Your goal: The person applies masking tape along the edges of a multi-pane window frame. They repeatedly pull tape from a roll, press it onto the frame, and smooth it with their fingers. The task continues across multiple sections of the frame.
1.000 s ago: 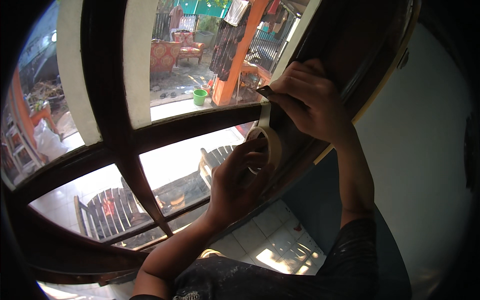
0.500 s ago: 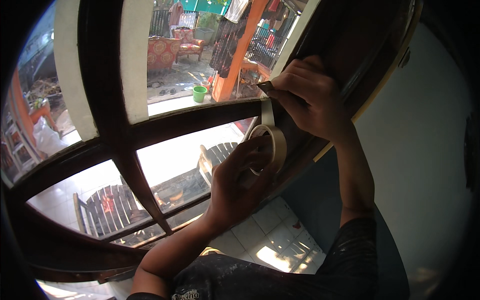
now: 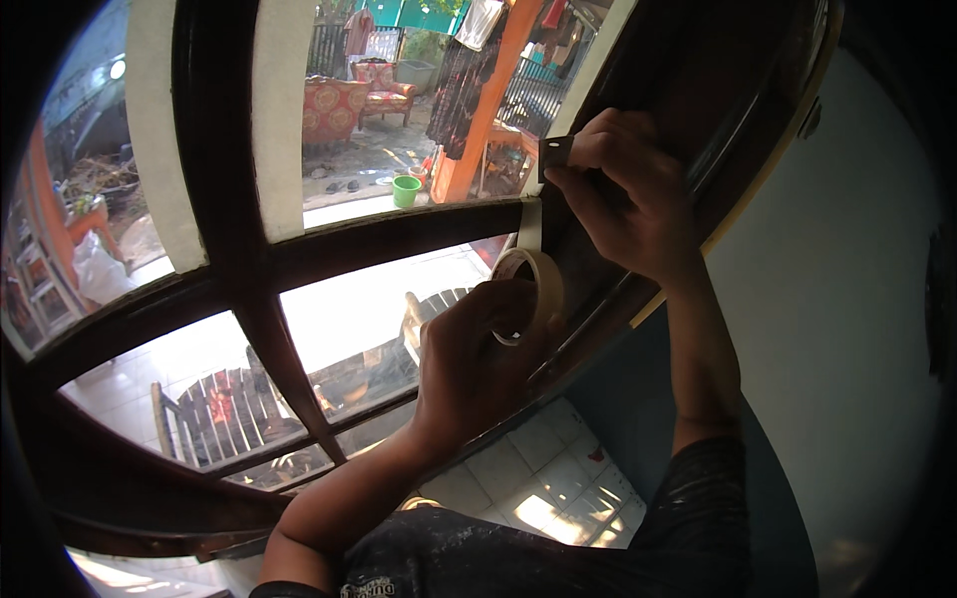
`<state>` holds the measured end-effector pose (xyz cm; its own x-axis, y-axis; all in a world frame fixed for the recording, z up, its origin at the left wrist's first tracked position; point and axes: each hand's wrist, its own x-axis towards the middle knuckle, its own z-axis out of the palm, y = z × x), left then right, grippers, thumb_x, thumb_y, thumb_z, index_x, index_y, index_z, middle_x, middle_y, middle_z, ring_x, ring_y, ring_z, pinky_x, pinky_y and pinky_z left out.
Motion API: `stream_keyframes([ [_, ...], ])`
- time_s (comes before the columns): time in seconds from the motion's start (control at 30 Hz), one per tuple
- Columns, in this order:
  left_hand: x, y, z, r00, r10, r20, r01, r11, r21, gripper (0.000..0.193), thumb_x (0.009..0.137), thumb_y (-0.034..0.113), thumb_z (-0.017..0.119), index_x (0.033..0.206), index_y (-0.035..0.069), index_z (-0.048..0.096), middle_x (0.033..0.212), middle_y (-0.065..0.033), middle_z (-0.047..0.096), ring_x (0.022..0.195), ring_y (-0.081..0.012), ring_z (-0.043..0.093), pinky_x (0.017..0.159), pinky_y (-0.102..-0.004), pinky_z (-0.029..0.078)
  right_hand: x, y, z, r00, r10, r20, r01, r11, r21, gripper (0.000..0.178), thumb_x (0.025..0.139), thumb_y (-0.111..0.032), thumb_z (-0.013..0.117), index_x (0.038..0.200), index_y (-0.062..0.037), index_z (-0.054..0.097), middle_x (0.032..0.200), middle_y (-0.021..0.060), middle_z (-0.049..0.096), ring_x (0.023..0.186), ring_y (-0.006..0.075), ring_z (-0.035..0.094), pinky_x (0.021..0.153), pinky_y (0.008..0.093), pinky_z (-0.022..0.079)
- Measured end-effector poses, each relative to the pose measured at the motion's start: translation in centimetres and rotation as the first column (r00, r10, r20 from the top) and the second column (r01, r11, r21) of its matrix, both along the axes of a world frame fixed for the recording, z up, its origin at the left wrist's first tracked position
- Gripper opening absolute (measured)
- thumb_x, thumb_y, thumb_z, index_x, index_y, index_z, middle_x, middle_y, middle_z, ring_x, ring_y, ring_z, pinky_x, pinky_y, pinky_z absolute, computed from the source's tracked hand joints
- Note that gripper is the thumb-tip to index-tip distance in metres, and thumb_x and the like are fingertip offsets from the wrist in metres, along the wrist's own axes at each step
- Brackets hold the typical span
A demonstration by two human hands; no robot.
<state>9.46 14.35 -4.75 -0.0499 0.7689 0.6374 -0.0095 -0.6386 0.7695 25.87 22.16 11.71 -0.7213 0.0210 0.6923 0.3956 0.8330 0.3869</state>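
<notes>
My left hand is closed around a roll of masking tape, its fingers through the ring. From the roll a pale strip of tape runs up to the dark wooden window frame, at the corner where the crossbar meets the right upright. Just above that corner, my right hand pinches a small flat dark blade with a hole in it between thumb and fingers. The blade is upright and apart from the strip. Part of my left fingers is hidden by the roll.
Glass panes fill the frame, with a white masked strip along one upright. Behind the glass are a slatted chair, a green bucket and patterned armchairs. A pale wall stands at right, above a tiled floor.
My right hand has turned the blade from a slanted, near-flat position to upright, slightly farther right. The tape roll has tilted a little in my left hand. The view has shifted slightly.
</notes>
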Motion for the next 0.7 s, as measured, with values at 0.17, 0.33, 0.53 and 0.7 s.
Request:
stream_keyframes([
  [0.17, -0.1, -1.2, 1.6, 0.994, -0.057, 0.095, 0.059, 0.998, -0.019, 0.023, 0.096, 0.014, 0.089, 0.107, -0.005, 0.08, 0.088, -0.0118, 0.083, 0.08, -0.0138, 0.08, 0.075, -0.0275, 0.061, -0.1, 0.5, -0.5, 0.976, 0.119, -0.18, -0.111, 0.992, 0.059, 0.018, 0.09, 0.0, 0.085, 0.1, -0.0065, 0.072, 0.086, 0.0035, 0.069, 0.079, 0.02, 0.069, 0.08, 0.0348, 0.049],
  [0.33, 0.6, -4.6, 5.2, 0.994, -0.05, 0.094, 0.036, 0.988, 0.147, 0.022, 0.094, 0.013, 0.09, 0.106, -0.003, 0.08, 0.088, -0.0127, 0.083, 0.079, -0.0127, 0.081, 0.071, -0.0266, 0.062, 0.7, 1.3, -1.2, 0.857, 0.257, -0.447, -0.279, 0.96, 0.018, 0.02, 0.092, 0.007, 0.085, 0.105, -0.0012, 0.071, 0.096, 0.0074, 0.071, 0.082, 0.0144, 0.068, 0.074, 0.0298, 0.052],
  [0.53, -0.4, -8.8, 3.2, 0.996, 0.018, -0.088, -0.002, 0.984, 0.179, 0.021, 0.089, 0.01, 0.092, 0.104, -0.001, 0.081, 0.082, -0.009, 0.081, 0.075, -0.0123, 0.079, 0.068, -0.0265, 0.061, 3.1, 0.0, -3.9, 0.648, 0.384, -0.658, -0.563, 0.823, -0.075, 0.02, 0.098, 0.011, 0.076, 0.116, 0.0018, 0.075, 0.12, 0.0149, 0.075, 0.099, 0.0142, 0.072, 0.083, 0.0259, 0.056],
  [0.7, -3.8, -11.8, -4.3, 0.944, 0.227, -0.238, -0.251, 0.965, -0.077, 0.021, 0.089, 0.01, 0.091, 0.105, 0.0, 0.081, 0.086, -0.0092, 0.081, 0.078, -0.0125, 0.078, 0.07, -0.0279, 0.061, 6.1, -4.8, -15.0, 0.477, 0.221, -0.851, -0.67, 0.718, -0.189, 0.021, 0.092, -0.009, 0.089, 0.102, -0.0044, 0.072, 0.107, 0.0148, 0.069, 0.096, 0.0217, 0.066, 0.079, 0.0345, 0.054],
])
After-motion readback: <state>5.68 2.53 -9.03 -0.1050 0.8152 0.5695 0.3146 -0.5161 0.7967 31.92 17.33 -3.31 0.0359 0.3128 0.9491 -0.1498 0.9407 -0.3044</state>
